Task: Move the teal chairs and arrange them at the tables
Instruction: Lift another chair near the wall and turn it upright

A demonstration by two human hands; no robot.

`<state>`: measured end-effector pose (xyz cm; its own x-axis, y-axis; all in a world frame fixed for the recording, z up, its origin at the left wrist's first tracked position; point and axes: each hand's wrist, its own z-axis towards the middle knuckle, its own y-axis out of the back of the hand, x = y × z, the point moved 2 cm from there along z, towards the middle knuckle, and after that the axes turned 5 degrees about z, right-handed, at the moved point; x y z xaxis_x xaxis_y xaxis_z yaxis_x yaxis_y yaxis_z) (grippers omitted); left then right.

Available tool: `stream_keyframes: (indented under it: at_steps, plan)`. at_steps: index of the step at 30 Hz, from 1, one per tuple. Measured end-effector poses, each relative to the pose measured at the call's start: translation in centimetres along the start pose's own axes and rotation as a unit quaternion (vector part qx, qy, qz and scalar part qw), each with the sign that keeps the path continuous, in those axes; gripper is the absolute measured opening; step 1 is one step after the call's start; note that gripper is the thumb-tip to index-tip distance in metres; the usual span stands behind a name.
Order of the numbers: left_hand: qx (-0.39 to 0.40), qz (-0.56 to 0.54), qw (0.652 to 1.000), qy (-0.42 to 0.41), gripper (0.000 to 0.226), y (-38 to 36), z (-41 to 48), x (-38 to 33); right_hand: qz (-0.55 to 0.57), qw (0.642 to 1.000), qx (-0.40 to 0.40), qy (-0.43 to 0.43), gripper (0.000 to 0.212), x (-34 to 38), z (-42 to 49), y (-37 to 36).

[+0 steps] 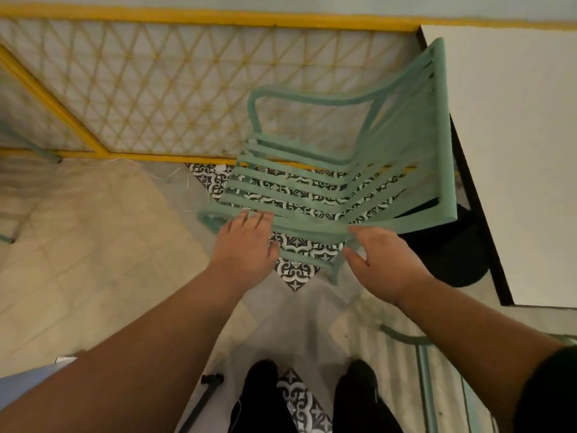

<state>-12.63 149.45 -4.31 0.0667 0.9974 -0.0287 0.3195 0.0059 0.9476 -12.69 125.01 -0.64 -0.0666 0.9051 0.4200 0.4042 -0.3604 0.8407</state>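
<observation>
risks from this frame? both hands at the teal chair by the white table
1. The left hand lies flat and open on the near armrest of the teal chair, not wrapped around it, so a lift could slip.
2. The chair's back sits close to the white table with its dark edge; swinging it could knock that edge.
3. The yellow lattice railing stands just behind the chair, so the far armrest could catch it.

dim, warm indoor light, soft overall. the white table top [512, 151] glares brightest; a dark shadow pools beneath it. straight lines bow toward the frame edges, and the forearms nearest the camera look smeared.
</observation>
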Motion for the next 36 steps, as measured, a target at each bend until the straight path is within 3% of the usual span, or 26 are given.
stream_keyframes:
  at_steps: [4, 7, 10, 13, 19, 32, 36]
  plan:
    - [0.024, -0.005, 1.000, -0.005, 0.063, -3.9, 4.6, -1.2, -0.124, 0.992, 0.003, 0.000, 0.049, -0.8, 4.9, -2.3]
    - [0.038, -0.028, 0.999, 0.006, 0.062, -6.0, 7.7, -1.9, -0.241, 0.969, 0.026, -0.051, 0.048, -2.2, 7.9, -3.2]
    - [0.069, -0.047, 0.996, 0.023, 0.066, -7.7, 10.6, -2.5, -0.289, 0.951, 0.069, -0.084, 0.036, -3.3, 10.0, -3.1]
    - [0.097, -0.057, 0.992, 0.048, 0.057, -9.1, 12.7, -3.1, -0.311, 0.946, 0.080, -0.057, 0.026, -3.9, 10.8, -4.2]
    - [0.106, -0.009, 0.992, 0.075, 0.034, -9.6, 15.3, -3.5, -0.305, 0.950, 0.069, -0.010, 0.031, -4.0, 11.8, -4.6]
    - [0.126, 0.008, 0.989, 0.079, 0.046, -9.5, 15.9, -2.9, -0.284, 0.956, 0.070, -0.013, 0.039, -4.3, 11.9, -4.8]
    - [0.110, -0.010, 0.992, 0.065, 0.039, -9.6, 15.8, -2.4, -0.278, 0.957, 0.075, -0.029, 0.041, -4.1, 11.7, -4.8]
